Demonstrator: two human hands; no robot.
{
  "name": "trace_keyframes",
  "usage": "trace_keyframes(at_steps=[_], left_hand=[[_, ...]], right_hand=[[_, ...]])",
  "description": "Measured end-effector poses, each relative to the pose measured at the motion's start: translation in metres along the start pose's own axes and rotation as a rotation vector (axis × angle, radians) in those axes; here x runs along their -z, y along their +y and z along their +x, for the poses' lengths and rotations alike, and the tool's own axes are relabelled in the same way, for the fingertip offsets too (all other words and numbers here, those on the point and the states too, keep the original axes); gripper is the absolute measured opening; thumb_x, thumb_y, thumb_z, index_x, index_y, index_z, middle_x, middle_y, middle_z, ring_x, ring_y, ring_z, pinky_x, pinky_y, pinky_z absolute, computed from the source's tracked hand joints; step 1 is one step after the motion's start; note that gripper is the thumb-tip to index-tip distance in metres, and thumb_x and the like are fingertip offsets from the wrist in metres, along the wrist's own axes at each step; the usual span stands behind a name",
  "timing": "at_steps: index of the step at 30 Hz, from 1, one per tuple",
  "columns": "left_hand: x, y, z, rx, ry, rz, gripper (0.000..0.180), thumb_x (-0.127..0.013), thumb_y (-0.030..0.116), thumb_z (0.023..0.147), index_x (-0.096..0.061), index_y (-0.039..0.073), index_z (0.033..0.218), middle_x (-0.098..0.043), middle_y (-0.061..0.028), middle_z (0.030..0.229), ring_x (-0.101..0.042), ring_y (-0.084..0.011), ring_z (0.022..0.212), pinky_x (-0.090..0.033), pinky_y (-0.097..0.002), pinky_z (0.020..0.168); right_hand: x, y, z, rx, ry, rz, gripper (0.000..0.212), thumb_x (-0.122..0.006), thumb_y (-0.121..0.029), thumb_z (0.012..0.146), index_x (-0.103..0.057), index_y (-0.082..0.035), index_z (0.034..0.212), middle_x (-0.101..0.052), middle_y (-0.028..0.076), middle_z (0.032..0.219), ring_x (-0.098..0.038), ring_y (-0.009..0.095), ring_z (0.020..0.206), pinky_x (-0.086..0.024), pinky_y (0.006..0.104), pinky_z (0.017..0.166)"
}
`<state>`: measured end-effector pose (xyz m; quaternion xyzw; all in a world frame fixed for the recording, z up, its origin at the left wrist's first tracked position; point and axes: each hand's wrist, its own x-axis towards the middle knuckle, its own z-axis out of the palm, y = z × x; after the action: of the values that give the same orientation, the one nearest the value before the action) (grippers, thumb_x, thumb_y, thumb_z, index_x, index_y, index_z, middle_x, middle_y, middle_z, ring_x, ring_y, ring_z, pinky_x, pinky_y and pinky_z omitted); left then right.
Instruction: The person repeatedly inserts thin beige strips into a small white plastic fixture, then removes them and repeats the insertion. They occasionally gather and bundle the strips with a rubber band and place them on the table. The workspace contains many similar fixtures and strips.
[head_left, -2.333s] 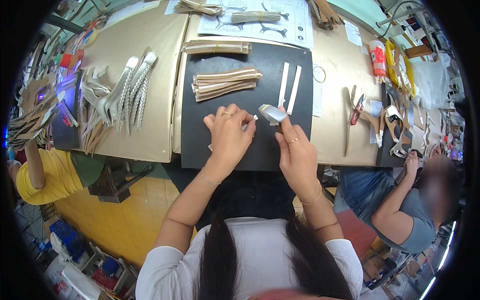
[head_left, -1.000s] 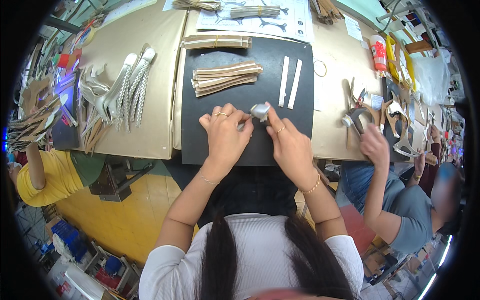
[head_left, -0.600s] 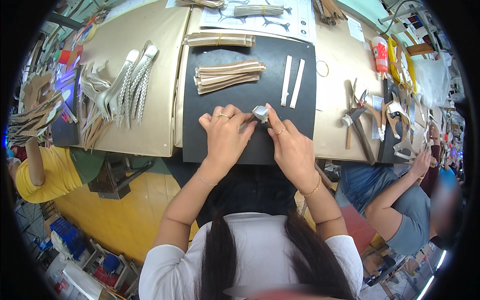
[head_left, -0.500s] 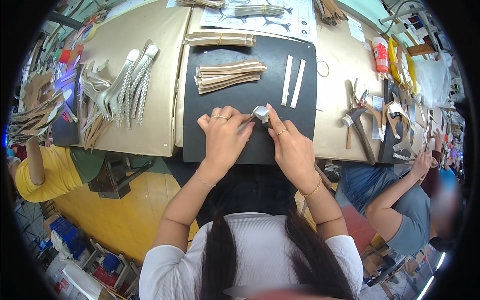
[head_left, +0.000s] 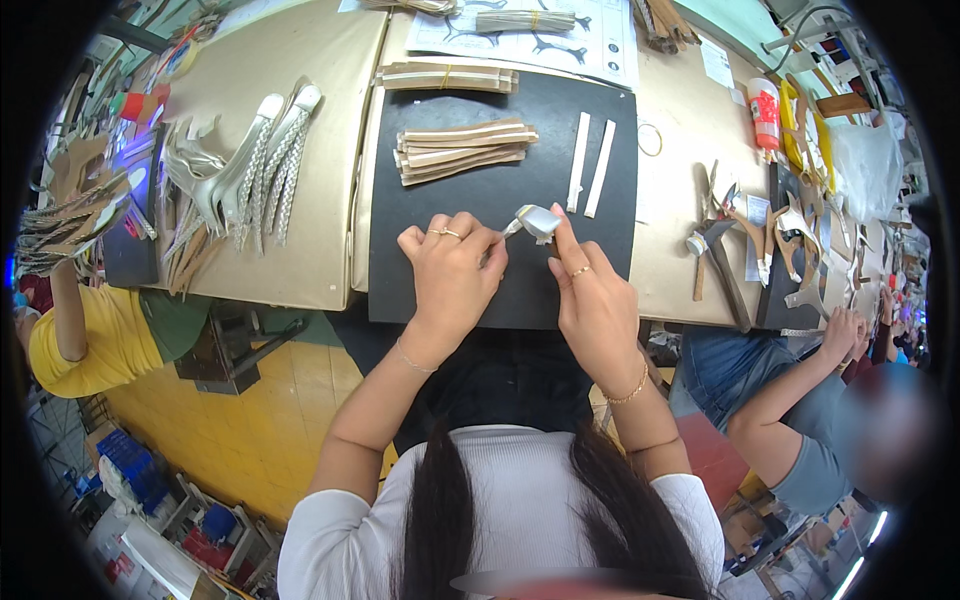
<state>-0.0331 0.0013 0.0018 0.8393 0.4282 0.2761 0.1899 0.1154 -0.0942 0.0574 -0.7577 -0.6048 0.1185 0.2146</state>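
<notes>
A small silvery-white strap piece (head_left: 538, 219) with a curled, wide end is held above the black mat (head_left: 420, 220). My left hand (head_left: 452, 262) is closed, pinching the strap's narrow tail between thumb and fingers. At the wide end, my right hand (head_left: 598, 305) grips the edge with the index finger along its right side; the thumb is partly hidden below. Two white narrow strips (head_left: 590, 165) lie on the mat beyond my right hand. A stack of tan-and-white strips (head_left: 465, 150) sits farther up, left of them.
A banded strip bundle (head_left: 448, 78) lies across the mat's far edge. Silvery braided straps (head_left: 265, 170) are piled at left. On the right are a hammer (head_left: 715, 250), a red-and-white bottle (head_left: 764, 115) and cut strap pieces (head_left: 790, 235). People (head_left: 800, 430) sit on either side.
The strap's wide end has tilted and shows more of its pale face. My right hand has shifted slightly right and toward me; my left hand keeps its pinch.
</notes>
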Motion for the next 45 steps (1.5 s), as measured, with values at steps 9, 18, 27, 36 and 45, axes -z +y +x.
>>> trace_keyframes(at_steps=[9,18,27,36,45], left_hand=[[-0.001,0.000,0.000,-0.021,0.000,0.031,0.008,-0.082,0.014,0.077,-0.074,0.012,0.080,-0.062,0.0030,0.081,-0.058,-0.0185,0.083,-0.030,-0.0396,0.082],[0.010,-0.002,-0.007,0.038,-0.054,-0.040,0.012,-0.084,0.018,0.079,-0.079,0.013,0.088,-0.064,0.0031,0.085,-0.057,-0.0174,0.090,-0.029,-0.0389,0.086],[0.012,-0.008,-0.007,0.146,-0.090,-0.115,0.008,-0.082,0.016,0.080,-0.080,0.012,0.086,-0.065,0.0019,0.083,-0.057,-0.0182,0.088,-0.030,-0.0379,0.087],[0.009,-0.006,-0.007,0.101,-0.063,-0.057,0.006,-0.081,0.013,0.078,-0.076,0.010,0.080,-0.064,0.0010,0.081,-0.057,-0.0193,0.084,-0.030,-0.0383,0.083],[0.008,-0.005,-0.007,0.083,-0.050,-0.047,0.006,-0.081,0.013,0.078,-0.075,0.011,0.079,-0.063,0.0006,0.081,-0.058,-0.0199,0.083,-0.030,-0.0391,0.083]], right_hand=[[-0.002,0.000,0.007,0.034,0.052,-0.011,0.058,-0.067,-0.011,0.095,-0.052,-0.018,0.151,-0.060,0.008,0.083,-0.065,0.028,0.063,-0.053,0.0387,0.055],[-0.014,-0.001,0.000,0.040,-0.065,-0.092,0.054,-0.065,-0.016,0.098,-0.054,-0.020,0.150,-0.058,0.006,0.080,-0.065,0.024,0.060,-0.053,0.0380,0.053],[-0.014,0.000,0.001,0.039,-0.061,-0.091,0.054,-0.065,-0.018,0.098,-0.054,-0.020,0.151,-0.056,0.007,0.078,-0.064,0.024,0.060,-0.053,0.0383,0.054],[-0.007,-0.010,-0.002,0.071,0.039,0.047,0.056,-0.067,-0.015,0.096,-0.054,-0.019,0.150,-0.060,0.007,0.083,-0.066,0.025,0.063,-0.053,0.0384,0.055],[-0.009,-0.005,0.003,0.105,0.140,0.105,0.057,-0.066,-0.014,0.097,-0.052,-0.019,0.152,-0.059,0.007,0.081,-0.065,0.027,0.062,-0.053,0.0395,0.054]])
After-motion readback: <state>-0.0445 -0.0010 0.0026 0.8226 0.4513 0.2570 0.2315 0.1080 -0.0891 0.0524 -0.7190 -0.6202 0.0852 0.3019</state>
